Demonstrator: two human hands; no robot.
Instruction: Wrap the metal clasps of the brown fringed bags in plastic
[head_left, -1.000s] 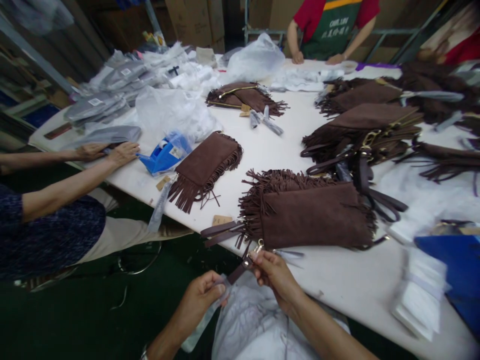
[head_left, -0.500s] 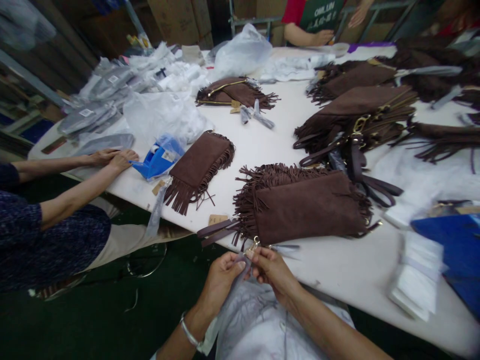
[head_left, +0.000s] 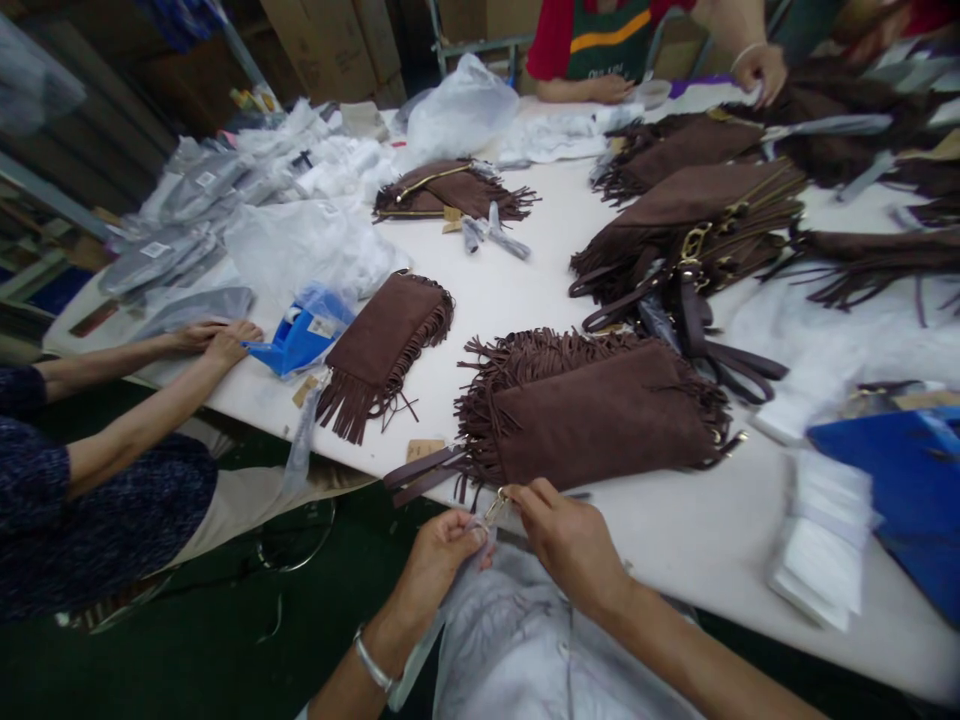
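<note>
A brown suede fringed bag (head_left: 600, 415) lies near the front edge of the white table (head_left: 675, 530). Its brown strap (head_left: 420, 472) hangs off the edge and ends in a gold clasp (head_left: 495, 503). My right hand (head_left: 566, 540) pinches that clasp from the right. My left hand (head_left: 442, 555) is closed on a thin clear plastic strip (head_left: 420, 650) just left of the clasp, fingertips almost touching those of the right hand. Both hands hover over my lap, just below the table edge.
A smaller fringed bag (head_left: 386, 345) and a blue tape dispenser (head_left: 300, 335) lie to the left, by a seated person's hands (head_left: 217, 340). More fringed bags (head_left: 697, 215) pile up at the right. Plastic bags (head_left: 315, 240), white packets (head_left: 821, 545) and a blue box (head_left: 900, 480) crowd the table. Another person (head_left: 600, 45) stands at the far end.
My left hand rose and came in to meet the right hand at the clasp. The view drifted, so the table contents sit further left. The far person's arm reached right.
</note>
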